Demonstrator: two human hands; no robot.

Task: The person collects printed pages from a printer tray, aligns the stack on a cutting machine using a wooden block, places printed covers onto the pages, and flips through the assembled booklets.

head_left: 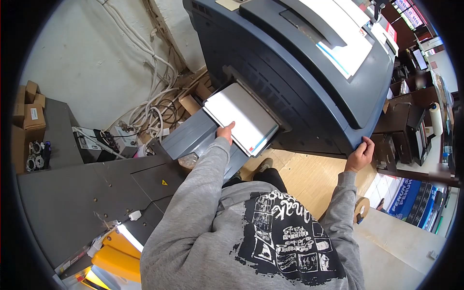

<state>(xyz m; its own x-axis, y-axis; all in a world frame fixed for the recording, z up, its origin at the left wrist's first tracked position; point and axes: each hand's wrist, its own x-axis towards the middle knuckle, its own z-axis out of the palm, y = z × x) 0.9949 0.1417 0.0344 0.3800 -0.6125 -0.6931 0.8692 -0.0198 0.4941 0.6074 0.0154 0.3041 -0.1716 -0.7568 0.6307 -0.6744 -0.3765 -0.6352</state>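
Note:
A stack of white printed sheets (241, 113), with a blue and red strip along its near end, lies on the side tray of a large dark grey printer (290, 82). My left hand (225, 131) is closed on the stack's left edge, thumb on top, the other fingers mostly hidden. At the printer's lower right corner, my right hand (360, 155) has its fingers curled round the edge of the casing. More printed sheets (345, 55) lie on top of the machine. The grey tray arm (191, 133) sticks out beyond the stack on the left.
Loose cables (154, 116) hang down the wall and tangle on the floor behind the tray. Cardboard boxes (35, 116) stand at the far left, above a dark grey cabinet (96, 188). Yellow-orange containers (116, 256) sit lower left. A tape roll (361, 210) lies at the right.

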